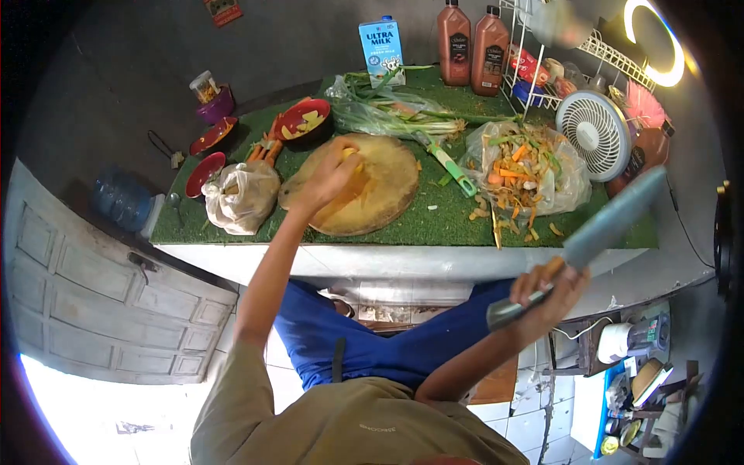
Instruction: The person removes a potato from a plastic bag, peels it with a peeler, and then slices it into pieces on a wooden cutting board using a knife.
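Observation:
On the round wooden board (387,194), my left hand (335,174) has its fingers closed round a yellowish piece (350,154), perhaps peeled potato. My right hand (546,298) grips the handle of a large knife (616,217), held off the counter to the right with its broad blade pointing up and right. Behind the board's left side, a red and black bowl (304,124) holds pale yellow pieces. Carrots (267,149) lie beside that bowl. A green and white peeler (449,167) rests right of the board.
Right of the peeler, a plastic bag (570,182) holds peelings. Leafy greens (395,116) in plastic lie behind the board, near a milk carton (382,54) and bottles (488,54). A fan (594,133) stands at right. A tied bag (236,201) sits at left.

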`<control>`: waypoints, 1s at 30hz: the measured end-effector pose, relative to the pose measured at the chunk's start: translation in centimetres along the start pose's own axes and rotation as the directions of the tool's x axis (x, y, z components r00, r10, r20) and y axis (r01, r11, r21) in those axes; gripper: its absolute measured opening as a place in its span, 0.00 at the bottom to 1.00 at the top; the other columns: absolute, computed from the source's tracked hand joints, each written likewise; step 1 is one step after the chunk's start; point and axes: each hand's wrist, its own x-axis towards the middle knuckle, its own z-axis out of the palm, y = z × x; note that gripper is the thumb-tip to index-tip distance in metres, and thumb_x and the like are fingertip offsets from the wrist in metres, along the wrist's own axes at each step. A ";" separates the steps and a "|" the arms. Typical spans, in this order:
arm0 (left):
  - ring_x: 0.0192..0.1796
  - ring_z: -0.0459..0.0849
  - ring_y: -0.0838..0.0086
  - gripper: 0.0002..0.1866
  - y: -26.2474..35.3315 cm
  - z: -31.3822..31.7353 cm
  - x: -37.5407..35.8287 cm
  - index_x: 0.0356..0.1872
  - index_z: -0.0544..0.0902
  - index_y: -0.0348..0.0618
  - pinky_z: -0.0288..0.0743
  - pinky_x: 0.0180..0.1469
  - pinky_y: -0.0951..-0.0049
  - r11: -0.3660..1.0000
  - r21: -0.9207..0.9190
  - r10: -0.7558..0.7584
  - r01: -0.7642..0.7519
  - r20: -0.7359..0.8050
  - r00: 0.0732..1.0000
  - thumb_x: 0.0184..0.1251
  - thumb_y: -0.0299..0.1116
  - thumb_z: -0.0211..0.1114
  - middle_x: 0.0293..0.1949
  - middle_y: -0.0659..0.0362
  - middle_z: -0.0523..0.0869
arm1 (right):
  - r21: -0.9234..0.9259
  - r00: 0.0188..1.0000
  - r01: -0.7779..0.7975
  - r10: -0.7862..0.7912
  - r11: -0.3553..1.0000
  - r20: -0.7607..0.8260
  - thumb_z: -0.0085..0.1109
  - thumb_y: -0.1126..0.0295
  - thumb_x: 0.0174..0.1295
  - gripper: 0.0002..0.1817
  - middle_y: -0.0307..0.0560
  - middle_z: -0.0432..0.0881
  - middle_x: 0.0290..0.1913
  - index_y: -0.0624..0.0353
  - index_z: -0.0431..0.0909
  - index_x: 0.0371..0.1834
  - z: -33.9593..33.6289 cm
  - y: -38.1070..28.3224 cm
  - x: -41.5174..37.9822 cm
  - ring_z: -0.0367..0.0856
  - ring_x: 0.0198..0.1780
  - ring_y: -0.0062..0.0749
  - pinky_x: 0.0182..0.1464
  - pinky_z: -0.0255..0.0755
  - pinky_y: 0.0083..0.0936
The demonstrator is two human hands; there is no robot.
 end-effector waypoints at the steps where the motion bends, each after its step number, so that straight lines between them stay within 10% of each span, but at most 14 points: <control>1: 0.51 0.75 0.75 0.15 -0.3 0.6 1.1 0.54 0.74 0.42 0.71 0.54 0.72 0.999 0.020 0.046 -0.047 0.066 0.997 0.76 0.40 0.55 0.49 0.60 0.77 | -0.019 0.999 -0.022 0.022 1.000 0.029 0.45 0.67 0.78 0.18 0.39 0.63 0.22 0.60 0.58 0.65 0.5 0.2 -0.2 0.59 0.13 0.16 0.10 0.59 0.17; 6: 0.55 0.76 0.66 0.21 2.4 -1.0 2.8 0.54 0.75 0.41 0.69 0.60 0.67 0.943 0.259 0.108 -0.208 0.351 0.930 0.73 0.48 0.63 0.51 0.52 0.77 | -0.022 0.988 -0.032 0.035 0.999 0.153 0.46 0.65 0.79 0.14 0.38 0.61 0.21 0.57 0.60 0.60 1.8 0.8 -0.7 0.57 0.11 0.16 0.10 0.56 0.16; 21: 0.49 0.82 0.47 0.27 2.4 -1.0 1.6 0.45 0.78 0.36 0.75 0.51 0.55 0.851 0.509 0.067 -0.127 0.134 0.989 0.64 0.53 0.70 0.45 0.43 0.83 | -0.124 0.969 -0.132 0.154 0.984 0.195 0.45 0.68 0.79 0.15 0.39 0.64 0.21 0.60 0.60 0.63 3.9 1.0 -1.9 0.62 0.13 0.19 0.14 0.61 0.19; 30: 0.47 0.84 0.44 0.25 2.5 -0.5 0.7 0.49 0.71 0.33 0.78 0.46 0.48 0.772 0.604 0.157 -0.198 0.120 0.980 0.74 0.51 0.58 0.40 0.40 0.83 | -0.153 0.974 -0.107 0.134 0.982 0.183 0.47 0.66 0.78 0.14 0.39 0.63 0.21 0.57 0.62 0.61 3.8 1.2 -2.1 0.60 0.12 0.17 0.12 0.59 0.17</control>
